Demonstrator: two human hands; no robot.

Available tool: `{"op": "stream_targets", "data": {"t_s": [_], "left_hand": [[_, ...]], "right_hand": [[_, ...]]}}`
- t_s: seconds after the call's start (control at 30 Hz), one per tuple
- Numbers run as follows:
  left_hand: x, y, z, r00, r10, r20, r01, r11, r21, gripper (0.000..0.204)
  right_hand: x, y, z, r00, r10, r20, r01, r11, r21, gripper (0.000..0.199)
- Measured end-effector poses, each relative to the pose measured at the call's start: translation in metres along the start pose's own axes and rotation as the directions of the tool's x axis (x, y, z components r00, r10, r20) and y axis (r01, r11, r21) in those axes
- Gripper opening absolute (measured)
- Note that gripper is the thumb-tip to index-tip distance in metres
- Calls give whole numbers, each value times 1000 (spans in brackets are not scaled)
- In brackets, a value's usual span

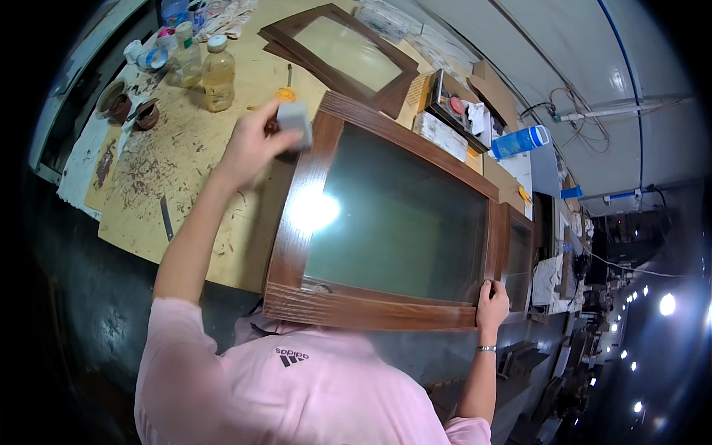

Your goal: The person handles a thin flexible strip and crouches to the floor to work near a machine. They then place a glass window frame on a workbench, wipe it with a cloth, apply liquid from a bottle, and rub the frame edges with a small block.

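Note:
A brown wooden-framed glass panel (380,311) lies tilted across the near edge of the worktable, its glass reflecting a bright light. My left hand (256,144) is raised by the panel's far left corner, fingers closed round a grey block (294,126) that looks like a sanding block. The block is slightly blurred, and I cannot tell if it touches the wood. My right hand (492,302) grips the panel's near right corner, thumb on top and the other fingers partly hidden. Just beyond the left hand lies a yellow-handled tool (285,93) with a thin shaft.
Another framed panel (308,18) lies at the back, a smaller one (516,245) to the right. Bottles of yellowish liquid (219,78) and a brown-stained pot (147,115) stand at the left. A blade (166,217) lies near the front edge. A blue bottle (519,142) lies by an open box (454,111).

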State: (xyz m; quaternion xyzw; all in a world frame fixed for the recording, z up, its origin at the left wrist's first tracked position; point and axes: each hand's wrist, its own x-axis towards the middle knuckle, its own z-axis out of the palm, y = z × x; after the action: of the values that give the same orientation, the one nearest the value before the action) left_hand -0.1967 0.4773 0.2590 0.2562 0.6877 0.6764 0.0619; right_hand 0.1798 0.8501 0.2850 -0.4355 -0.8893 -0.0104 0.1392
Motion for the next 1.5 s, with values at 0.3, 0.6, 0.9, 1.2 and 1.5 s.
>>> {"op": "stream_targets", "data": {"t_s": [0.3, 0.6, 0.9, 1.2, 1.5], "left_hand": [[104, -43, 5, 972, 197, -128, -175, 970, 169, 28], [-145, 30, -36, 952, -202, 228, 239, 960, -145, 34], [-212, 71, -3, 962, -88, -260, 111, 991, 74, 33], [-271, 81, 102, 689, 54, -723, 67, 988, 138, 20], [-268, 106, 322, 886, 268, -379, -47, 865, 500, 32]], "right_hand": [[8, -5, 0, 999, -23, 26, 24, 1000, -17, 27], [4, -2, 1, 999, -43, -15, 42, 998, -40, 27], [11, 16, 4, 992, -100, 81, 96, 994, 52, 34], [17, 73, 17, 902, -360, 239, 37, 614, 788, 19], [21, 113, 23, 808, -469, 356, -153, 417, 896, 18]]}}
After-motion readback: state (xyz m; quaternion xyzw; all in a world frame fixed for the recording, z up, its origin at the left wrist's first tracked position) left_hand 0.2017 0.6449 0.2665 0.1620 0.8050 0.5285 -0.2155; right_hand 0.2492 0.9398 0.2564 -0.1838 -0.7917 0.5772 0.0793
